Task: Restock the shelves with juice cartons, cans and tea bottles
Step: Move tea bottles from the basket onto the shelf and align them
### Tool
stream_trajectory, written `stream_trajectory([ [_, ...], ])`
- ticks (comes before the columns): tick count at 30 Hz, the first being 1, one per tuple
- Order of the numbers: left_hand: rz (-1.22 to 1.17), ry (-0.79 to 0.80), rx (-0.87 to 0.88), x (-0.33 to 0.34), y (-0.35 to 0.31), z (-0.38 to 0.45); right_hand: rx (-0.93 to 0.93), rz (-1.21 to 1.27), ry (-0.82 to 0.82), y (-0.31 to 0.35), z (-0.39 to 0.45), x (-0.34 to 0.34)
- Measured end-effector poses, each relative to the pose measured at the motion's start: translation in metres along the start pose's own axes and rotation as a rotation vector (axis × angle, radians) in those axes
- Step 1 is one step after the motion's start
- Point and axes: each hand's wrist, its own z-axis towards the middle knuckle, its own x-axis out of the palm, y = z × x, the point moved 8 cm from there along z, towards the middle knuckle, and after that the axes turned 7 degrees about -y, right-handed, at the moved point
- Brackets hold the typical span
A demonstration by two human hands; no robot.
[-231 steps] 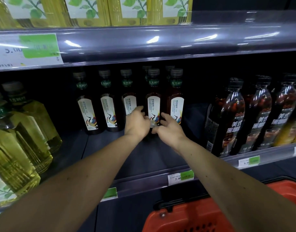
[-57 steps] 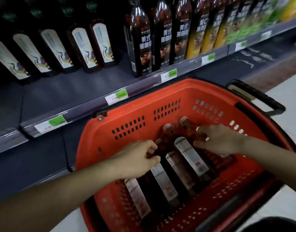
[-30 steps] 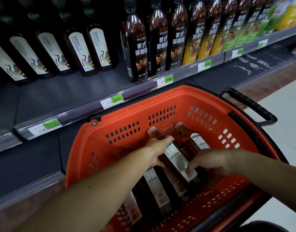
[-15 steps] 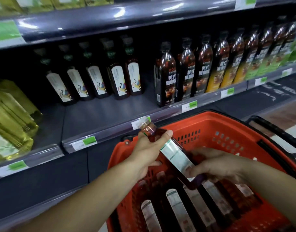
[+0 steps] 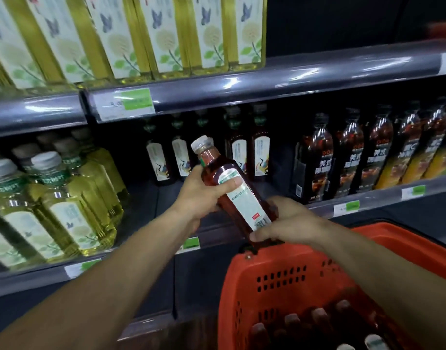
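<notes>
While both hands' grip clasps tilted tea bottle, left hand, right hand

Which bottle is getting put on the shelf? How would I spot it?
Look above the red basket, in front of the middle shelf. The reddish-brown tea bottle is there, gripped by both hands and tilted, while all its neighbours stand upright.

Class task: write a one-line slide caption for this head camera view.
Both hands, left hand and right hand, hold a tilted tea bottle above a red basket, before the shelf.
</notes>
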Motion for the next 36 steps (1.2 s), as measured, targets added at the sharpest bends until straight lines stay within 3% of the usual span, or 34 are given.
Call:
stream_trajectory([
  [8,0.098,-0.103,0.161,-0.038,-0.023,0.077,-0.076,0.128,-0.049,0.042,0.076,0.043],
  [17,0.21,-0.123,0.252,-0.047,-0.007,0.145,-0.063,0.273,-0.095,0.041,0.139,0.076],
  [25,0.391,-0.088,0.407,-0.031,-0.003,0.172,-0.058,0.259,-0.116,0.031,0.169,0.083],
  [29,0.403,-0.077,0.469,-0.027,0.002,0.179,-0.069,0.176,-0.147,0.026,0.179,0.087],
  [36,0.404,-0.06,0.547,-0.021,0.011,0.181,-0.116,0.277,-0.232,0.014,0.181,0.105],
])
